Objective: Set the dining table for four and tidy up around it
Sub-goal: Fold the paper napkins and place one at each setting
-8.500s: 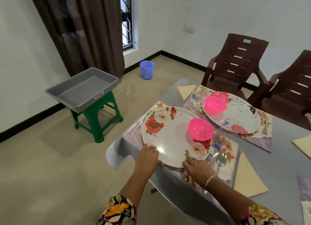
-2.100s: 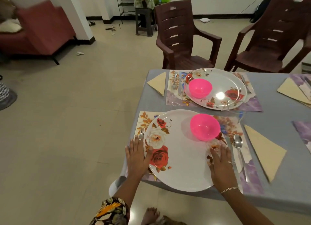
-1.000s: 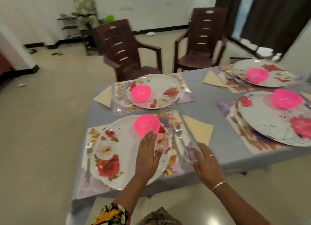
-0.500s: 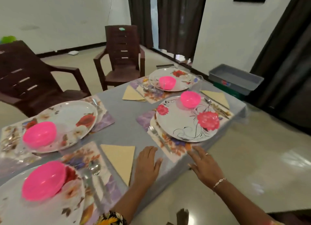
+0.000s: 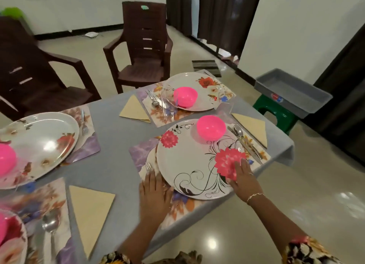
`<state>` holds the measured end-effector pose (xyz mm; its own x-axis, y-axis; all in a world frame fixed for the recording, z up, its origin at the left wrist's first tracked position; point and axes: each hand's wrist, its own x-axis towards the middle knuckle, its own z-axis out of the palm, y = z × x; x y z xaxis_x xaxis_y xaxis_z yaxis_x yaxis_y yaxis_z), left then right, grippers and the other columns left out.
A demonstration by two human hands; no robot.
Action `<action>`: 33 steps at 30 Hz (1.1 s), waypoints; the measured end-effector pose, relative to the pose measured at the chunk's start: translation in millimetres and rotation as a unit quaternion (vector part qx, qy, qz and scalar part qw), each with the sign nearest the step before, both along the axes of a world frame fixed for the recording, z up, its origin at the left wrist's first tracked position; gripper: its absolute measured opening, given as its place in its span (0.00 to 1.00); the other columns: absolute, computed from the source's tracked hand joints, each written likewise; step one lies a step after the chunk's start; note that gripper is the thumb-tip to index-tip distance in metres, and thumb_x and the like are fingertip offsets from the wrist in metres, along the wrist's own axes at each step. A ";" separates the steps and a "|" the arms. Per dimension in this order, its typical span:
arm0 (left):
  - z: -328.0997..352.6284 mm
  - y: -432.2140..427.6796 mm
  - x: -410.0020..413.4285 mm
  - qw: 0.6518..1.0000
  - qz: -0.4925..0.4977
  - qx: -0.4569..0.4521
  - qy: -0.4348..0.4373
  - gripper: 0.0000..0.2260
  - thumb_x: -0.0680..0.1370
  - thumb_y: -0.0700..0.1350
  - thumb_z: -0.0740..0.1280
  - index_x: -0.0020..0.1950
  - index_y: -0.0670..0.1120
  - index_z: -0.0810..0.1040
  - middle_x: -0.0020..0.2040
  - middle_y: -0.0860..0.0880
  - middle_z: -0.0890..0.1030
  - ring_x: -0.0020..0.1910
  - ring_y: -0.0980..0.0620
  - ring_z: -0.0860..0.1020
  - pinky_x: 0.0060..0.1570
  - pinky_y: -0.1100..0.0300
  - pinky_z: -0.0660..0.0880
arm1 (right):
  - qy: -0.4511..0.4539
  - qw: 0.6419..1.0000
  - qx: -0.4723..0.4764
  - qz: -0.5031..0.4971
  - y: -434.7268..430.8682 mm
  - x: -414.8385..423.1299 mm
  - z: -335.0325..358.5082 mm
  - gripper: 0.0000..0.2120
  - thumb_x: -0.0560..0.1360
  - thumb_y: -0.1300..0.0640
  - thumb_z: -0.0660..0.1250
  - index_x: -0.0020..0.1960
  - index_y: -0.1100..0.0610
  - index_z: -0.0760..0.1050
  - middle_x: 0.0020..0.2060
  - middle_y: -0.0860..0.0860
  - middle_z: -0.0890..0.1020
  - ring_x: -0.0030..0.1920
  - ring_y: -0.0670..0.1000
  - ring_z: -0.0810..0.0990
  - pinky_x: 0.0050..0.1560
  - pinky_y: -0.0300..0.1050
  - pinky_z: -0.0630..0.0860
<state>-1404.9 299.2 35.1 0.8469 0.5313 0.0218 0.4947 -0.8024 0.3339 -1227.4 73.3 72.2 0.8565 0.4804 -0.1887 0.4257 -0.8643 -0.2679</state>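
A: Hands?
B: Left hand (image 5: 155,192) lies flat, fingers straight, on the floral laminated placemat (image 5: 183,202), tips at the near-left rim of the round white plate w/ pink flowers & black scrolls (image 5: 189,164). Right hand (image 5: 244,176) is spread flat on the plate's right rim, over the big flower. Neither grips anything.
A: Step?
B: Squaring up this setting, I'd say. The glossy pink plastic bowl (image 5: 211,130) sits on the plate's far side. Steel fork (image 5: 148,165) just left, steel spoon (image 5: 238,129) right, folded beige napkin (image 5: 252,128) beyond, all on the grey-clothed table (image 5: 116,137).
A: Next?
B: Prob. a small nudge to centre the plate on the mat w/o tipping the bowl. All four places look laid, so tidying is left.
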 end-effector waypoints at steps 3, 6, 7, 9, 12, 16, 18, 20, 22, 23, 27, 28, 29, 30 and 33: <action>0.9 -3.1 6.1 1.000 0.019 0.002 0.024 0.32 0.80 0.62 0.42 0.65 0.40 0.72 0.64 0.38 0.76 0.62 0.38 0.75 0.58 0.41 0.70 | 0.029 0.999 0.035 0.018 -1.7 16.1 -5.4 0.32 0.78 0.56 0.60 0.75 0.59 0.47 0.75 0.59 0.43 0.75 0.59 0.39 0.73 0.53 0.52; 0.2 -5.9 5.4 0.999 0.033 -0.008 0.028 0.34 0.79 0.64 0.43 0.69 0.39 0.68 0.66 0.38 0.74 0.65 0.38 0.73 0.61 0.42 0.66 | 0.042 0.997 0.053 0.036 -6.1 22.6 -8.2 0.32 0.78 0.57 0.60 0.76 0.57 0.47 0.75 0.58 0.41 0.74 0.59 0.37 0.72 0.52 0.50; 1.2 -6.7 4.6 0.999 0.032 -0.008 0.024 0.34 0.79 0.64 0.43 0.70 0.40 0.67 0.67 0.39 0.73 0.66 0.38 0.72 0.62 0.42 0.64 | 0.041 0.997 0.057 0.044 -6.5 24.2 -8.7 0.32 0.78 0.56 0.60 0.76 0.56 0.47 0.75 0.58 0.40 0.74 0.59 0.36 0.72 0.51 0.49; 3.1 -9.2 3.7 0.999 0.026 -0.010 0.016 0.32 0.79 0.65 0.44 0.73 0.44 0.62 0.69 0.40 0.71 0.68 0.38 0.70 0.63 0.43 0.61 | 0.037 0.995 0.057 0.067 -4.9 28.3 -10.1 0.32 0.78 0.56 0.59 0.76 0.57 0.46 0.74 0.60 0.38 0.74 0.60 0.35 0.72 0.51 0.48; 5.4 -16.9 4.5 0.999 0.042 -0.029 0.003 0.28 0.79 0.64 0.43 0.74 0.51 0.59 0.70 0.42 0.70 0.69 0.40 0.67 0.64 0.41 0.59 | 0.045 0.993 0.033 0.104 -2.1 34.1 -6.8 0.34 0.79 0.54 0.58 0.75 0.58 0.40 0.73 0.62 0.36 0.69 0.57 0.28 0.73 0.51 0.46; 4.9 -26.6 9.4 0.995 0.096 -0.041 0.006 0.29 0.78 0.63 0.45 0.74 0.50 0.61 0.74 0.43 0.65 0.73 0.42 0.62 0.69 0.40 0.54 | 0.064 0.990 0.028 0.122 -2.7 37.1 -8.1 0.35 0.79 0.53 0.56 0.75 0.60 0.36 0.71 0.60 0.32 0.65 0.55 0.25 0.73 0.52 0.48; 5.2 -30.7 13.9 0.993 0.112 -0.027 0.011 0.30 0.77 0.62 0.44 0.75 0.49 0.60 0.74 0.43 0.63 0.74 0.42 0.60 0.70 0.40 0.53 | -0.012 0.988 0.043 0.145 -4.5 40.0 -11.2 0.33 0.77 0.55 0.60 0.75 0.63 0.47 0.72 0.63 0.42 0.70 0.58 0.29 0.70 0.55 0.57; 7.0 -36.3 20.9 0.990 0.140 -0.016 0.020 0.31 0.76 0.59 0.44 0.75 0.47 0.60 0.75 0.42 0.62 0.74 0.41 0.60 0.70 0.39 0.53 | -0.034 0.985 0.049 0.161 -11.6 47.5 -19.3 0.33 0.69 0.52 0.64 0.70 0.62 0.61 0.68 0.66 0.65 0.74 0.63 0.47 0.60 0.58 0.68; 8.4 -44.7 30.9 0.983 0.178 -0.005 0.036 0.30 0.77 0.57 0.43 0.73 0.43 0.64 0.73 0.38 0.64 0.72 0.36 0.63 0.66 0.34 0.58 | -0.028 0.980 0.063 0.185 -21.2 55.3 -21.5 0.27 0.73 0.52 0.60 0.70 0.61 0.62 0.67 0.63 0.69 0.71 0.63 0.60 0.55 0.55 0.77; 9.2 -50.0 37.3 0.980 0.193 0.005 0.040 0.31 0.79 0.57 0.42 0.71 0.40 0.67 0.71 0.36 0.66 0.69 0.33 0.66 0.63 0.32 0.62 | -0.046 0.977 0.071 0.195 -27.4 62.4 -19.2 0.24 0.76 0.52 0.55 0.68 0.61 0.64 0.66 0.62 0.71 0.68 0.62 0.68 0.51 0.52 0.80; 16.2 -78.7 66.4 0.976 0.210 0.058 0.011 0.33 0.81 0.60 0.39 0.67 0.38 0.69 0.68 0.33 0.69 0.68 0.34 0.66 0.65 0.37 0.61 | -0.069 0.975 0.050 0.206 -47.3 112.2 -15.2 0.22 0.75 0.51 0.53 0.60 0.62 0.74 0.59 0.59 0.79 0.59 0.59 0.78 0.51 0.51 0.79; 17.6 -85.4 74.3 0.978 0.199 0.070 0.004 0.32 0.81 0.60 0.40 0.68 0.38 0.68 0.68 0.34 0.69 0.69 0.37 0.63 0.67 0.41 0.56 | -0.068 0.974 0.042 0.211 -50.6 125.7 -15.7 0.23 0.72 0.51 0.56 0.60 0.63 0.75 0.59 0.59 0.79 0.58 0.59 0.79 0.51 0.51 0.79; 19.1 -91.5 82.3 0.979 0.188 0.076 0.001 0.31 0.81 0.60 0.40 0.68 0.39 0.67 0.69 0.35 0.69 0.69 0.39 0.61 0.69 0.44 0.52 | -0.064 0.975 0.025 0.211 -53.6 136.2 -16.2 0.25 0.70 0.50 0.56 0.60 0.64 0.76 0.58 0.59 0.79 0.57 0.59 0.79 0.50 0.51 0.78; 20.7 -96.8 89.8 0.981 0.178 0.074 0.001 0.30 0.81 0.59 0.40 0.69 0.40 0.66 0.69 0.35 0.69 0.70 0.40 0.60 0.70 0.47 0.49 | -0.058 0.975 0.001 0.215 -55.9 145.1 -18.9 0.27 0.70 0.48 0.54 0.59 0.64 0.77 0.57 0.58 0.80 0.56 0.58 0.80 0.50 0.50 0.77; 23.7 -108.7 108.5 0.986 0.152 0.066 0.000 0.29 0.81 0.60 0.41 0.70 0.42 0.64 0.70 0.36 0.68 0.70 0.41 0.59 0.71 0.51 0.43 | -0.057 0.966 -0.046 0.248 -62.5 161.3 -24.6 0.31 0.79 0.44 0.42 0.60 0.62 0.76 0.57 0.57 0.80 0.56 0.56 0.81 0.51 0.49 0.76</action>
<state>-1296.3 190.5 58.8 0.6496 0.7527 0.1073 0.7188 -0.6540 0.2359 -1066.1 10.8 47.6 0.5424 0.8231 -0.1680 0.8165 -0.5636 -0.1253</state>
